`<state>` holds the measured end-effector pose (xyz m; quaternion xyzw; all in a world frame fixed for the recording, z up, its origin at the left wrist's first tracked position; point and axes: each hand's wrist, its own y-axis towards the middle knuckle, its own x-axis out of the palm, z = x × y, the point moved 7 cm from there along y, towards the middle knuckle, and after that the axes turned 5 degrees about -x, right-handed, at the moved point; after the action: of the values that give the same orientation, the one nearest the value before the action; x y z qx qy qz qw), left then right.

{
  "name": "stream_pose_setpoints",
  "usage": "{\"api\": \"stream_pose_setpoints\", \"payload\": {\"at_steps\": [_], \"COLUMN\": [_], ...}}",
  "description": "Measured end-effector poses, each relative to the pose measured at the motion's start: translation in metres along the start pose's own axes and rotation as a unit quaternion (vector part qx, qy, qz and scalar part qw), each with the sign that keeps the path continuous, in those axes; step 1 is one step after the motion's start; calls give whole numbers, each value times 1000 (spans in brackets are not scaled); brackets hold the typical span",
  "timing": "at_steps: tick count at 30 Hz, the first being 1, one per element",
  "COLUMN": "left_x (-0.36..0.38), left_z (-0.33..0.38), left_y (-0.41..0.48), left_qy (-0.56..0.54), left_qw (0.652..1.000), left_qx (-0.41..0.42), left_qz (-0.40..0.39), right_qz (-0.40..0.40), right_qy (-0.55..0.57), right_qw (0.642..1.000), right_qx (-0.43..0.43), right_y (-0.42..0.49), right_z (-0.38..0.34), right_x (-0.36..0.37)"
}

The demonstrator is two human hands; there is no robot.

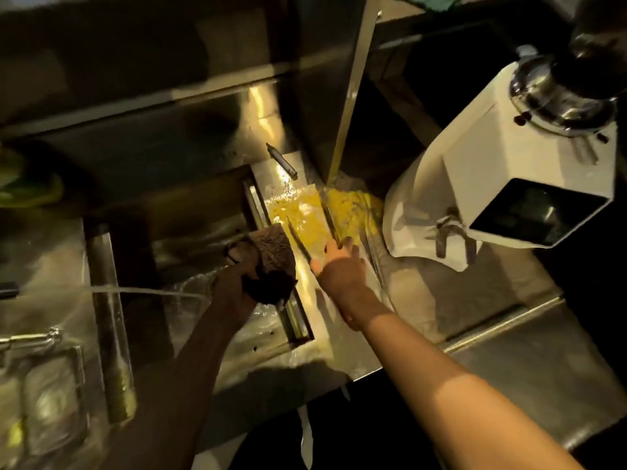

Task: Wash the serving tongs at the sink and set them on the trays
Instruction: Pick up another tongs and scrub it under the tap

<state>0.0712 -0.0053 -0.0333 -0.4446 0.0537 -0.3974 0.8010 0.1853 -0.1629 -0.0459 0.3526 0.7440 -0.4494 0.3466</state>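
My left hand (237, 273) grips a dark brown scrubbing sponge (271, 262) over the right edge of the steel sink (190, 212). My right hand (339, 266) reaches over the counter strip right of the sink, its fingers on the metal serving tongs (298, 239). The tongs' two arms spread forward over a yellow patch (315, 212) on the wet steel. Whether the hand fully grips the tongs is unclear. A thin stream of water (146, 291) runs from the left into the sink.
A white machine with a chrome top (529, 171) stands on the counter at right. A dark rod-like tool (281, 161) lies behind the yellow patch. Steel trays (51, 401) sit at lower left beside a tap (27, 340). A vertical steel post (353, 86) rises behind.
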Motion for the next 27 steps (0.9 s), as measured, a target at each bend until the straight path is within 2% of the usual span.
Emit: {"api": "stream_pose_setpoints", "payload": {"at_steps": [4,9,12,16,19,22,25,27], "left_x": [4,8,1,-12,-40,-76,-111,-136], "left_z": [-14,-29,-33,-29,-24,-20,-18,-13], "left_y": [17,20,19,15,13,5,-8,-16], "left_qy": [-70,-65,-96,-61,-56,-99,-156,-152], "left_qw": [997,997,995,998,998,995,988,988], "left_qx": [-6,-32,-21,13,12,11,-4,28], "left_qz": [-18,-13,11,11,-15,-8,-15,-16], "right_qz": [-41,-28,0,46,4,-52,-113,-133], "right_qy": [-51,-102,-32,61,113,205,232,299], "right_qw": [998,994,998,982,976,956,937,921], "right_qx": [13,-29,-59,-172,-188,-202,-234,-211], "right_y": [18,18,14,0,-4,-10,-20,-24], "right_z": [6,13,12,-3,-16,-41,-83,-108], "right_x": [13,36,34,26,28,27,40,55]}}
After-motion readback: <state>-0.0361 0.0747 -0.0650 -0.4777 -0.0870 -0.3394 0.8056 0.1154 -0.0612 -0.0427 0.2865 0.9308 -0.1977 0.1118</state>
